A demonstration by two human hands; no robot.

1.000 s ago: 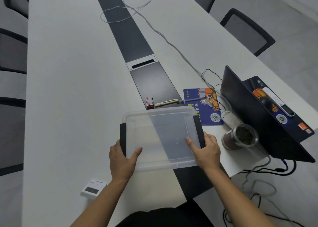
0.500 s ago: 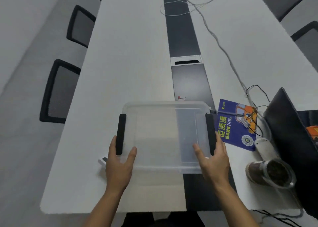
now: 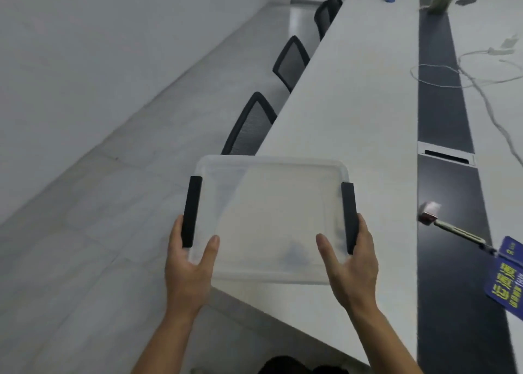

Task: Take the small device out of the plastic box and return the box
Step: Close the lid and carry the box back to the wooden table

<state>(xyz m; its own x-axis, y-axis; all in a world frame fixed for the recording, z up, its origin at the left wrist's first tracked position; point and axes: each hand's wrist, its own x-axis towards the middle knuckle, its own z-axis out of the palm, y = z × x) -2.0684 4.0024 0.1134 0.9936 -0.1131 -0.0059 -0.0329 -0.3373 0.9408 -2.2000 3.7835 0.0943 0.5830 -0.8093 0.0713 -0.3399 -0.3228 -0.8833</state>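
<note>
A clear plastic box (image 3: 271,218) with black side clips is held in the air over the table's left edge, partly out over the floor. My left hand (image 3: 189,263) grips its left side by the black clip, thumb on the lid. My right hand (image 3: 351,263) grips its right side the same way. The box looks empty apart from a faint dark smudge seen through the lid. The small white device is out of view.
The long white table (image 3: 353,104) has a dark centre strip (image 3: 444,113) with a cable slot. A small red-and-white block (image 3: 430,212), a pen-like tool and a blue pad (image 3: 506,277) lie at right. Black chairs (image 3: 252,124) line the table's left side; grey floor lies beyond.
The box has been carried left, from over the table to its left edge, with both hands still on it. The view turned left; the laptop, jar and small white device left the frame.
</note>
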